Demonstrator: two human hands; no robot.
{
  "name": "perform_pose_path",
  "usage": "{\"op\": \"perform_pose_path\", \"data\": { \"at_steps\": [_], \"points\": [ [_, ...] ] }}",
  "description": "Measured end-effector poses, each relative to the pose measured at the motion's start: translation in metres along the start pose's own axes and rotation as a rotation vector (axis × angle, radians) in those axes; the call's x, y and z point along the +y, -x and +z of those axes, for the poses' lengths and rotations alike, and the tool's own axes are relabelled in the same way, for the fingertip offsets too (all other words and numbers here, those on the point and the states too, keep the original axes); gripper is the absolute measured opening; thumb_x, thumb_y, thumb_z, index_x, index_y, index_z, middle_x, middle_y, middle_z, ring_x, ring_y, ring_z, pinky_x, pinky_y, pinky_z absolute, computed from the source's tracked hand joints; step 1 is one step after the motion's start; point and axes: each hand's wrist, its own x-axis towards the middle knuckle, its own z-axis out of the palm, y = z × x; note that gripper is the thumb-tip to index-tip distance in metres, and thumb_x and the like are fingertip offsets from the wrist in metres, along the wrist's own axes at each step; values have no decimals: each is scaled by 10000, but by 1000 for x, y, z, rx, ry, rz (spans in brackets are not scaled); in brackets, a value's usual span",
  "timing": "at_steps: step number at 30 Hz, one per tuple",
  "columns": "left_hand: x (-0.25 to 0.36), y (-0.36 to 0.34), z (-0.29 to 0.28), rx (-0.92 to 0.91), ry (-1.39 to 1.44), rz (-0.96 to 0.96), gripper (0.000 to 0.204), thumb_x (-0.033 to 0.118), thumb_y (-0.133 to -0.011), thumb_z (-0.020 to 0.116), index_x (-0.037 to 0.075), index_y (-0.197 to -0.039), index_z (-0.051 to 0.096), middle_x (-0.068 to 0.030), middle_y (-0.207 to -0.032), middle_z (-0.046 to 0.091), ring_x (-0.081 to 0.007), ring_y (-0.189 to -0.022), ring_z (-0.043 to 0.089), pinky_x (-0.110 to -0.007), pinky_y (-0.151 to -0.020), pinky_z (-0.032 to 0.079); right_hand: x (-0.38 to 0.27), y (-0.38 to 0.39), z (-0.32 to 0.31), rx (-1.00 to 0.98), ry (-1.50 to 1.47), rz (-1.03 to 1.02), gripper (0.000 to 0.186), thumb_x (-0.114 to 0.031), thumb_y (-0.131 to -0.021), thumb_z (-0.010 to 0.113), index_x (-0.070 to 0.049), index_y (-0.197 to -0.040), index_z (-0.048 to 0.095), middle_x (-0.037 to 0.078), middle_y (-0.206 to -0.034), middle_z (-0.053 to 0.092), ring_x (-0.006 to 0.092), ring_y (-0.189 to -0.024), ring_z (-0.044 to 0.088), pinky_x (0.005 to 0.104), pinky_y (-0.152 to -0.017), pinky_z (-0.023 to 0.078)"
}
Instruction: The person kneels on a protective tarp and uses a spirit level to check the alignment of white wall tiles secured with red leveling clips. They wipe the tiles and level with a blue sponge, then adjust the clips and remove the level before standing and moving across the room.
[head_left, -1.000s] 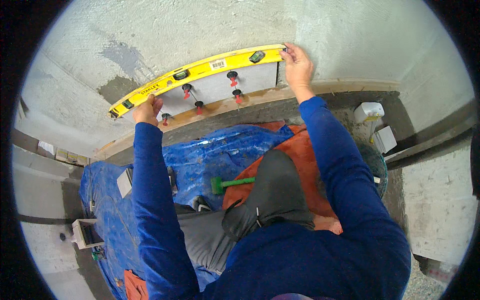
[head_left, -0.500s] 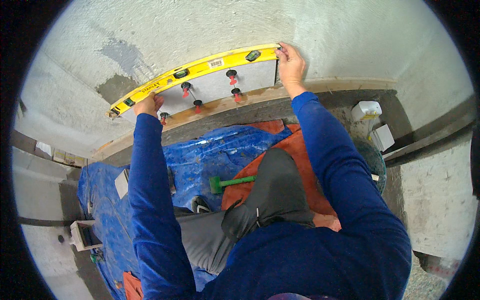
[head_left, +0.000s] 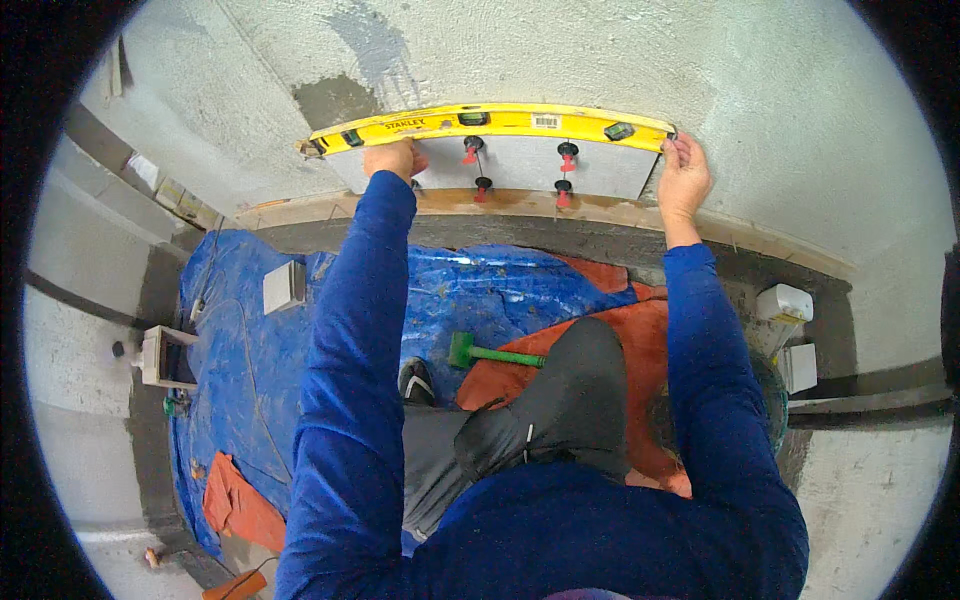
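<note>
"What do we see on the left?"

"Our left hand (head_left: 393, 158) grasps the lower edge of the yellow level (head_left: 545, 122), which lies against the wall (head_left: 520, 60) along the top of the pale tiles (head_left: 520, 165)."

"And mid-span?"

"If we let it sag, it could knock the red-and-black clips (head_left: 567, 165) and perhaps shift the tiles."

"At the right?"

"Our right hand (head_left: 686, 182) pinches the level's end; if those fingertips slip, we might tip it and misread the bubbles."

Long yellow spirit level (head_left: 510, 121) lengthwise along the top of grey tiles (head_left: 525, 168)
</note>
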Motion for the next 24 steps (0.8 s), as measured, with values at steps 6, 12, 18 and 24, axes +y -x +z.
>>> {"op": "perform_pose_path", "data": {
  "at_steps": [6,12,18,24],
  "points": [
    [-33,36,-29,-41,158,-17,308,177,-891,665,-94,-1031,628,-141,-802,682,-229,-628,703,-320,-522,583,5,2,-3,-19,-3,-35,214,-128,-874,715,-22,-1059,699,142,-935,737,244,-838,717,364,-772,556],
    [-82,47,-99,-32,0,-16,291,217,-911,686,-46,-1031,652,-115,-852,687,-196,-615,671,-320,-538,572,-1,-1,-2,15,114,-22,205,-133,-834,738,-62,-1023,702,112,-906,726,271,-813,705,384,-745,546],
    [-163,13,-153,46,7,-79,385,330,-902,707,-44,-901,617,-93,-703,616,-171,-505,570,-310,-438,453,10,31,-116,86,223,-37,244,-210,-873,739,-41,-1044,699,124,-980,718,269,-872,689,380,-788,534],
    [-282,-8,-186,56,-560,29,539,482,-922,633,-42,-802,662,-120,-681,630,-208,-534,575,-363,-500,465,46,147,-327,-86,886,222,243,-274,-919,654,-38,-965,688,174,-858,700,350,-793,683,412,-730,523]
  ]
}}
